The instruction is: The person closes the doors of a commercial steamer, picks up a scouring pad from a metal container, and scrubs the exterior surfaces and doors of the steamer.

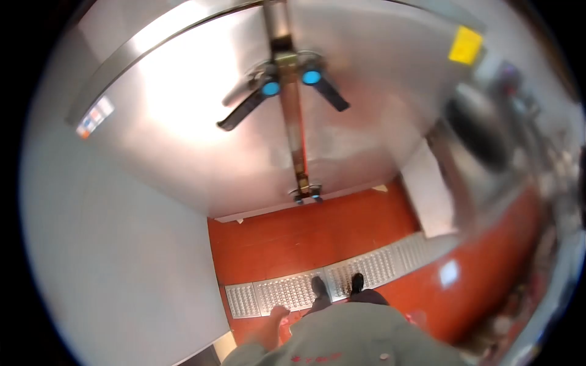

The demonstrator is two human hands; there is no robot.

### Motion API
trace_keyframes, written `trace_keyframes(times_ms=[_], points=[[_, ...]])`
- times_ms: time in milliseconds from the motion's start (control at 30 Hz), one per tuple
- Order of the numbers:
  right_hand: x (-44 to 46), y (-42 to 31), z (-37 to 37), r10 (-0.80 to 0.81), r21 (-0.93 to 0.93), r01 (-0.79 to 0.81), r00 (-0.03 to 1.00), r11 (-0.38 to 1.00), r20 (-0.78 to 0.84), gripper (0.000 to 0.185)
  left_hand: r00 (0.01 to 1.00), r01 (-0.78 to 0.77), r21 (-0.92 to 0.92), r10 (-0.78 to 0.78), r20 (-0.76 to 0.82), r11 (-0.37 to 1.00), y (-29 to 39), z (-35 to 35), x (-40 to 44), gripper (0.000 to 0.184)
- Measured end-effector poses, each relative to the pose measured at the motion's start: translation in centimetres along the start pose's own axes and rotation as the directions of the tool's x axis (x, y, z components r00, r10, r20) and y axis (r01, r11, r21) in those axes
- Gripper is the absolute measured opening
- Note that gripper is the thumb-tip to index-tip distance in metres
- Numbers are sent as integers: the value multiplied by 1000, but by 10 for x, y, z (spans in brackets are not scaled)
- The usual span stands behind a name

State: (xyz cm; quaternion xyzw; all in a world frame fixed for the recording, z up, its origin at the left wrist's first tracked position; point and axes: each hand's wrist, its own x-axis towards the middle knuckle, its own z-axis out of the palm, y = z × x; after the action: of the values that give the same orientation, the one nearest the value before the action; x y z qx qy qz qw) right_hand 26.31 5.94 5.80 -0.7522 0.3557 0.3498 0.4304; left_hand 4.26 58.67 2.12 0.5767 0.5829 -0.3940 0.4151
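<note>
My left hand [278, 313] hangs low beside my body, above the perforated metal floor grating [244, 301]. It is small and blurred, and its fingers cannot be made out. A pinkish-red patch [284, 330] shows right by it; I cannot tell whether the hand holds it. My right hand does not show; the grey-green shirt [354, 335] fills the bottom of the view. In front of me stands a steel cabinet with two doors [366, 128]. Black lever handles with blue caps, a left one [244, 111] and a right one [329, 91], sit at the middle seam, untouched.
A pale grey panel [122, 244] rises on the left. Red floor [293, 235] lies before the cabinet. On the right are a white panel [427, 189] and a blurred dark round shape [479, 134]. A yellow note [466, 45] sticks to the upper right.
</note>
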Motion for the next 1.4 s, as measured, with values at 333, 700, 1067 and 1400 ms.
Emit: trace_keyframes(times_ms=[333,700,1067,1400], points=[[68,128,-74,-44,356,11,995,934,86,9,995,56,99,-48,-88,993,-13,19,-26,17],[77,249,-223,355,702,-294,933,649,63,6,747,-661,-24,654,-120,750,264,197,-124,10],[121,321,-298,108,804,15,989,595,-98,8,780,-624,386,507,367,680,375,389,-102,20],[109,223,-472,488,935,-104,869,338,-80,12,852,-496,502,285,440,709,588,619,-159,17]])
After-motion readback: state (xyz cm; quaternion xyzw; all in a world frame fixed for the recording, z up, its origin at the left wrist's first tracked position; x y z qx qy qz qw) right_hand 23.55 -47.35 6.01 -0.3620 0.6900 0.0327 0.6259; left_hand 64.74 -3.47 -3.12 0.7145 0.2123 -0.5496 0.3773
